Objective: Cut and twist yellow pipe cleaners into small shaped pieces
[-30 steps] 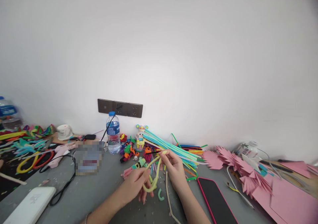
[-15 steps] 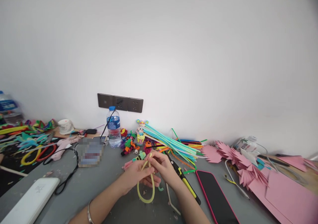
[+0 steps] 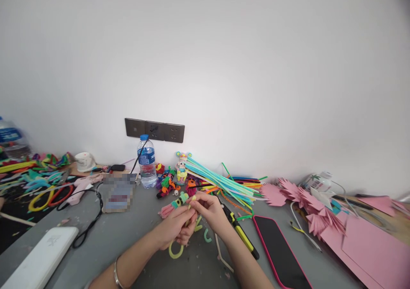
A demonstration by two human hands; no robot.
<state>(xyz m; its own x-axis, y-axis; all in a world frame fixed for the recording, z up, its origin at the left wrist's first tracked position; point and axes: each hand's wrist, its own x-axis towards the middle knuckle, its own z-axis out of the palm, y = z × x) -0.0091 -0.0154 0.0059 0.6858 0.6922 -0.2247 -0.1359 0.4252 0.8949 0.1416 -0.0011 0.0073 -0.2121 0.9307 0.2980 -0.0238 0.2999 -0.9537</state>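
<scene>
A pale yellow pipe cleaner [image 3: 176, 255] is bent into a loop that hangs below my hands. My left hand [image 3: 179, 226] is closed around it, with a silver bangle on the wrist. The fingertips of my right hand [image 3: 205, 208] pinch its upper end just above the left thumb. Directly behind my hands lies a small pink and green pipe-cleaner figure [image 3: 174, 205]. A curled mint piece [image 3: 207, 235] and short yellow pieces [image 3: 198, 226] rest on the grey table beside my right hand.
Yellow-black pliers [image 3: 241, 233] and a pink-edged phone [image 3: 280, 250] lie to the right, near folded pink paper [image 3: 323, 220]. A bundle of pipe cleaners [image 3: 221, 180] and a water bottle [image 3: 147, 163] stand behind. At left are a glue gun [image 3: 80, 188] and a white power bank [image 3: 43, 257].
The yellow loop has shrunk and shifted left below my left hand, whose fingers have closed around it. My right hand still pinches the top. Short yellow pieces now show beside the hands.
</scene>
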